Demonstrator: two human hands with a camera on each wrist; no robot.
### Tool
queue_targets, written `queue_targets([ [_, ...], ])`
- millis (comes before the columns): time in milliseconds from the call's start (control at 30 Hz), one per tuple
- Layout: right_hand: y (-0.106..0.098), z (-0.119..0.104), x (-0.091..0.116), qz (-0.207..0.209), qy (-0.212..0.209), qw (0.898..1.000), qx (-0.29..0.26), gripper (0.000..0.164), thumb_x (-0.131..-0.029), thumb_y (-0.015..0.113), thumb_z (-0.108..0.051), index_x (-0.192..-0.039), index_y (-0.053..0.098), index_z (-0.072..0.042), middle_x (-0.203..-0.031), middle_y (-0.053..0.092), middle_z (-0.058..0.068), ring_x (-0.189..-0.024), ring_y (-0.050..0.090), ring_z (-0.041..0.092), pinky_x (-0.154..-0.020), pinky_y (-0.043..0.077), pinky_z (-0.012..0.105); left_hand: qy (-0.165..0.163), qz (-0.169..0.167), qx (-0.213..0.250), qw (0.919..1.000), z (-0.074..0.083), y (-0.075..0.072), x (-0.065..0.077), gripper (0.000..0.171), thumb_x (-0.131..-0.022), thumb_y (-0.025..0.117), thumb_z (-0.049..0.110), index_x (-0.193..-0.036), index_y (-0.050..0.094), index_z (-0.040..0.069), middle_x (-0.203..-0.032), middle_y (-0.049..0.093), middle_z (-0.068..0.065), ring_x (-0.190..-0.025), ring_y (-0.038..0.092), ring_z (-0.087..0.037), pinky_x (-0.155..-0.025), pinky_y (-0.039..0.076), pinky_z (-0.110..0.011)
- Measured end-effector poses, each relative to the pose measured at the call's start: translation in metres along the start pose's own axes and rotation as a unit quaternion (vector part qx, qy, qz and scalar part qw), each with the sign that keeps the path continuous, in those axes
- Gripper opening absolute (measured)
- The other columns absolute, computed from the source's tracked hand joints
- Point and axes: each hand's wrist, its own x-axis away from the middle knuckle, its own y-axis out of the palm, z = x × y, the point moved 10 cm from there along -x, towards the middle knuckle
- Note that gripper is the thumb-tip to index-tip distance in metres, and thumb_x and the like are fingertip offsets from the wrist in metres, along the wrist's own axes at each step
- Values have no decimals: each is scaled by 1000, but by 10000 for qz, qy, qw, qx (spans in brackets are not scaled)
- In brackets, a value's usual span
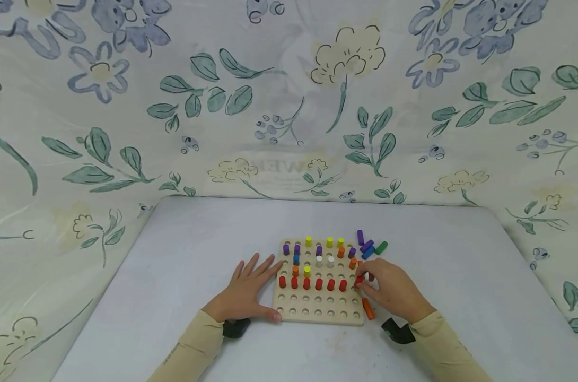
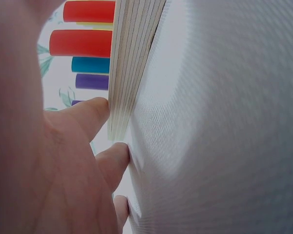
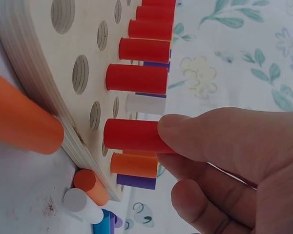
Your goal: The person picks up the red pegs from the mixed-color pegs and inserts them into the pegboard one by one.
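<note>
A wooden pegboard (image 1: 317,317) with rows of round holes lies on the table. My right hand (image 1: 389,286) pinches a red peg (image 3: 132,134) between thumb and fingers at the right end of a row of red pegs (image 1: 306,284). The peg's lower end is at the board's face; how deep it sits I cannot tell. With fingers spread, my left hand (image 1: 246,289) rests at the board's left edge, fingertips touching its side (image 2: 129,63). Farther back, yellow pegs (image 1: 329,242), purple pegs (image 1: 297,249), white pegs (image 1: 319,261), orange and blue ones stand in holes.
Loose purple (image 1: 360,237), blue (image 1: 368,252) and green (image 1: 382,247) pegs lie beyond the board's back right corner. An orange peg (image 1: 368,309) lies by its right edge. Another orange peg and a white peg (image 3: 83,205) lie beside the board. Floral cloth (image 1: 289,106) hangs behind the table.
</note>
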Motion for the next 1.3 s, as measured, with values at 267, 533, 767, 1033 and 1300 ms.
queue_targets([
  [267, 4, -1, 0, -162, 71, 9998, -49, 21, -84, 83, -14, -100, 70, -15, -89, 62, -7, -81, 55, 10, -67, 53, 23, -50, -8, 10, 10000, 0, 0, 0, 116, -68, 80, 68, -160, 29, 20, -168, 16, -9, -153, -3, -41, -118, -5, -65],
  [533, 4, -3, 0, -179, -94, 9998, -64, 19, -84, 82, -12, -98, 70, -16, -86, 61, -8, -77, 53, 9, -64, 50, 22, -121, -63, -45, 9999, 0, -1, 0, 117, -68, 80, 68, -161, 28, 20, -168, 15, -8, -153, -4, -40, -119, -6, -65],
  [767, 8, -3, -1, -312, -64, 9994, -118, 18, -84, 82, -12, -98, 70, -15, -85, 60, -9, -77, 52, 9, -64, 50, 22, -115, -48, -38, 9999, 1, -2, 1, 116, -68, 81, 68, -161, 28, 20, -168, 16, -9, -153, -3, -40, -118, -5, -65],
  [1033, 12, 0, -1, -466, 114, 9987, -176, 18, -84, 82, -14, -97, 70, -16, -85, 60, -10, -77, 53, 9, -67, 52, 24, -39, -21, 101, 9999, 2, -1, 1, 116, -68, 81, 67, -161, 28, 20, -168, 16, -8, -153, -4, -40, -119, -6, -64],
  [1300, 14, 2, -2, -472, 190, 9986, -140, 18, -85, 82, -15, -99, 71, -16, -87, 62, -10, -78, 53, 9, -69, 53, 26, -28, -8, 125, 9999, 4, -2, 2, 116, -68, 81, 67, -160, 28, 20, -168, 16, -9, -153, -4, -39, -119, -5, -63],
])
